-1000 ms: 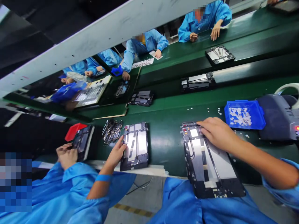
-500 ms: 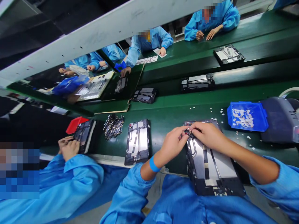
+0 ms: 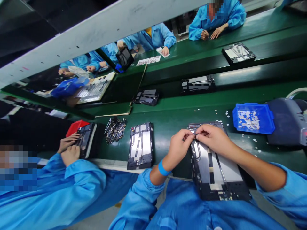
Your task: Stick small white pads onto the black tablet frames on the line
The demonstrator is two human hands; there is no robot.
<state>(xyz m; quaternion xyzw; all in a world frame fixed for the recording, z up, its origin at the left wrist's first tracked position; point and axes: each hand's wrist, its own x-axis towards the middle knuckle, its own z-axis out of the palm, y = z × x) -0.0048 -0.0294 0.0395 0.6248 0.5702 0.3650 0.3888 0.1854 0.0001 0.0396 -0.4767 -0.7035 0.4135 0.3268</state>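
Note:
An opened tablet [image 3: 224,166], its silver plates and dark cables exposed, lies before me with its near end over the bench edge. My left hand [image 3: 179,145], with a blue band on the wrist, is pinched at the tablet's upper left corner. Against it, my right hand [image 3: 212,135] pinches too, resting over the upper part of the tablet. What the fingertips hold, if anything, is too small to make out. A second opened tablet [image 3: 141,145] lies flat to the left of my left hand.
A blue bin [image 3: 253,118] of small white pieces stands right, beside a dark machine [image 3: 285,123]; loose pieces lie around it. Left are a pile of small parts [image 3: 115,130] and a co-worker's hands [image 3: 69,148] on another device. More tablets [image 3: 198,84] lie on the belt.
My left hand has shifted slightly right, its fingertips drawn back from the corner. Across the bench, a co-worker has lifted a device off the surface. The tablet before me stays put.

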